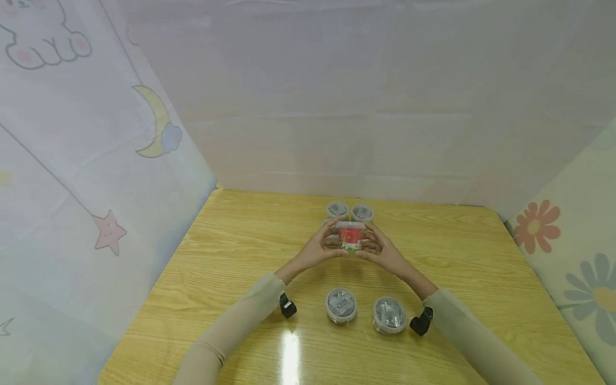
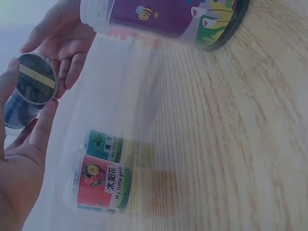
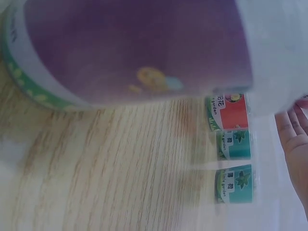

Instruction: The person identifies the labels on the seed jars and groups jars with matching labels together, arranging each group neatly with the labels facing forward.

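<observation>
- Pale sleeves (image 1: 236,323) reach in from the near side, one black wrist device (image 1: 287,306) by the left cuff and a second black device (image 1: 421,321) by the right.
- Two purple-labelled tubs stand between the arms on the near part of the wooden table (image 1: 231,256): a left near tub (image 1: 341,306) and, slightly nearer, a right near tub (image 1: 389,315), a small gap between them; grey shows at their tops.
- Farther off, the left hand (image 1: 318,247) and right hand (image 1: 386,253) together grip one red-labelled tub (image 1: 350,236), thumbs low and index fingers up by its rim, one hand on each side.
- That tub is raised off the table and tipped, its label towards the head camera; the left wrist view shows its dark base.
- Beyond the hands, on the far side, stand two teal-labelled tubs (image 3: 234,185) and a red flower tub (image 2: 104,185), the latter partly hidden by the left hand.
- Behind everything hangs a pale backdrop (image 1: 327,107).
</observation>
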Tool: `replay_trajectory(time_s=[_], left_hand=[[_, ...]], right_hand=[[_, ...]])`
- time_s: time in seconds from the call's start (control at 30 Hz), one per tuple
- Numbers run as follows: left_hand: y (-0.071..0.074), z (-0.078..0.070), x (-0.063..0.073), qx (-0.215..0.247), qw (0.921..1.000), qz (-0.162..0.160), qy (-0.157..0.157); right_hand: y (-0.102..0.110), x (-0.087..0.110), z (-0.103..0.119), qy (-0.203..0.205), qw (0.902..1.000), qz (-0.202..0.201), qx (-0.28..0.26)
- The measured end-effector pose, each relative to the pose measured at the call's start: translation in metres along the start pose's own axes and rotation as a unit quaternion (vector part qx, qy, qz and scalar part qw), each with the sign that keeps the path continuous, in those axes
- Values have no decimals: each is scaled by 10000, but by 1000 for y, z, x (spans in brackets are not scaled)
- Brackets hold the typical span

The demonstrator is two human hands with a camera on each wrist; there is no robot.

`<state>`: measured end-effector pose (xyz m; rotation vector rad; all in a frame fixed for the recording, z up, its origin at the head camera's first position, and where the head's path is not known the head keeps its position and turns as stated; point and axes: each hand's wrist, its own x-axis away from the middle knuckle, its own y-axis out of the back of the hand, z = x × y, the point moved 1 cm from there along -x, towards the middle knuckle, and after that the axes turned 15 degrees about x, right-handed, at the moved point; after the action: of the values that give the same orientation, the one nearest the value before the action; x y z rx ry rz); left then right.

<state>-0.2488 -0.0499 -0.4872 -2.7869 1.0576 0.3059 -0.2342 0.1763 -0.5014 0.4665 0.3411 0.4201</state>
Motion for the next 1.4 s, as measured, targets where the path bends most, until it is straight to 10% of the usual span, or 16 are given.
replay_trajectory(time_s=[0.77,1.4], left_hand=[[-5,-11,3,-304,9982,-509,60],[1,-2,2,378,9990,-197,-161]], right_hand=[[0,2,31,-345,9970,-466,508],[-1,0,4,196,9985,-80,-507]])
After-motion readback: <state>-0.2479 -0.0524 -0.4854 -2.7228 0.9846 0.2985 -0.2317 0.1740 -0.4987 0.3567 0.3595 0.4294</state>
